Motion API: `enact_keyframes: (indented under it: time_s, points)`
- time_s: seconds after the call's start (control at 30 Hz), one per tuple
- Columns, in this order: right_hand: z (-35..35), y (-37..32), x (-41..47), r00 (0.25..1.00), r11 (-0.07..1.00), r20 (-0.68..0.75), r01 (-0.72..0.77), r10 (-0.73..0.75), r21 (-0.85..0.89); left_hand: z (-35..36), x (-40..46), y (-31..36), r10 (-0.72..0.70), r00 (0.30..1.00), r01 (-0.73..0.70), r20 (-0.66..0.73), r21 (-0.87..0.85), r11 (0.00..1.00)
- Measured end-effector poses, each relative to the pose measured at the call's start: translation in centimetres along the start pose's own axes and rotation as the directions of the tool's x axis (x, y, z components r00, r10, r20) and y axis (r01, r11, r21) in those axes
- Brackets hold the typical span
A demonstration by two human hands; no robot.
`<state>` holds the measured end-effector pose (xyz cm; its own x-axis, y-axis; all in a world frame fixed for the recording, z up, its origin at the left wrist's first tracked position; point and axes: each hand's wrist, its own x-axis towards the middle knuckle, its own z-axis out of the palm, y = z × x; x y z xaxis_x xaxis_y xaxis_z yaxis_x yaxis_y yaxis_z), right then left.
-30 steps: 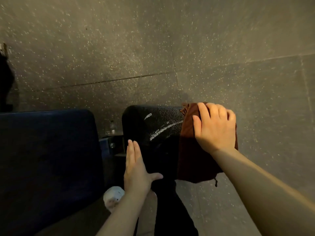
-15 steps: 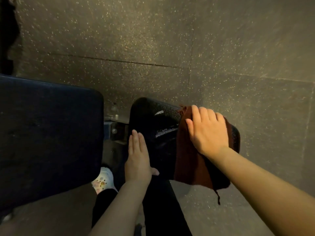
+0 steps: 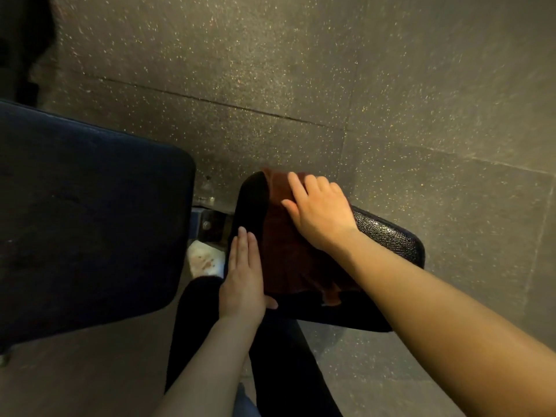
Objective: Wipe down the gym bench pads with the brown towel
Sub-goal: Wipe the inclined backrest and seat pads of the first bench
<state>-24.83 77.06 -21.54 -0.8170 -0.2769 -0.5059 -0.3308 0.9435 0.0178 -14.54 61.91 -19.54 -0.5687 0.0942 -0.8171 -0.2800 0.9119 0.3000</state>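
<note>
Head view: I see the brown towel spread over the small black seat pad, covering its middle and left part, one corner hanging off the near edge. My right hand lies flat on the towel's far end, fingers relaxed and pressing down, not curled round it. My left hand rests with straight fingers on the pad's left edge, just beside the towel, steadying it. I judge I am mid-wipe on this pad. The bare, glossy right end looks unwiped, so the next stroke should drag the towel that way under firm pressure. The larger dark blue pad to the left awaits wiping. Speckled rubber floor lies beyond.
</note>
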Motion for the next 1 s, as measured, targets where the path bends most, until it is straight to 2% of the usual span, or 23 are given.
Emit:
enact_keyframes:
  time_s: [0.07,0.23,0.37,0.63,0.7,0.83,1.0]
  points:
    - [0.3,2.2,-3.0,0.996,0.999,-0.086,-0.032,0.031,-0.01,-0.1,-0.1,0.1,-0.001,1.0,0.001,0.007,0.001,1.0]
    - [0.6,7.1,-10.6,0.988,0.995,-0.119,-0.1,0.102,0.02,0.1,0.0,0.2,0.008,1.0,-0.008,0.014,0.028,1.0]
    - [0.5,5.0,-8.5,0.974,0.978,-0.094,-0.208,0.205,-0.029,0.1,0.0,0.1,0.026,1.0,-0.027,0.007,0.051,0.998]
    - [0.1,-1.7,2.1,0.999,0.999,-0.014,-0.032,0.033,0.038,0.2,-0.1,-0.5,0.051,0.999,-0.052,0.014,0.045,0.998]
    - [0.4,-2.4,3.0,0.998,0.999,-0.045,0.035,-0.034,0.03,0.1,0.0,-0.5,0.054,0.999,-0.053,-0.004,0.044,0.998]
    - [1.0,-1.2,0.7,0.993,0.994,-0.03,0.112,-0.111,0.018,0.0,0.0,-0.3,0.035,0.999,-0.035,0.006,0.011,0.999]
    - [1.7,2.2,-7.5,0.995,0.999,-0.099,-0.006,0.001,-0.047,-0.2,-0.2,-1.4,0.098,0.995,-0.099,-0.035,-0.026,0.995]
